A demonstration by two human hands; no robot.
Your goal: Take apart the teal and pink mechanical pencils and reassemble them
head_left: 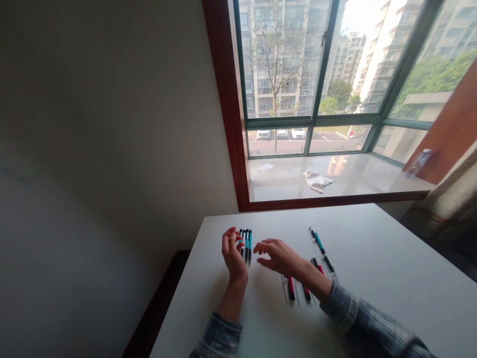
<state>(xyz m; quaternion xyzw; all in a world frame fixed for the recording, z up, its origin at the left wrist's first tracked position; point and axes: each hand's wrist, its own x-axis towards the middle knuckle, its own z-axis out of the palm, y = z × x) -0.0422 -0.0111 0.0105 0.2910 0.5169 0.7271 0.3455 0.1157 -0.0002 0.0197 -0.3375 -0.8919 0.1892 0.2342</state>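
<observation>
Left sleeve (219, 339) and right sleeve (345, 307): plaid fabric, dark blue and grey, crossed by pale lines. Each cuff (228, 323) terminates short of the wrist (238, 279).

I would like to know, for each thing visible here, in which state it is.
Row of pens: lying side by side
Left hand: loosely curled; contact with row unclear
Right hand: open
Red-and-black pens or parts: lying, partly hidden
Teal piece: lying slanted
White cloth or paper: crumpled
Window: appears shut
Curtain: drawn aside
</observation>
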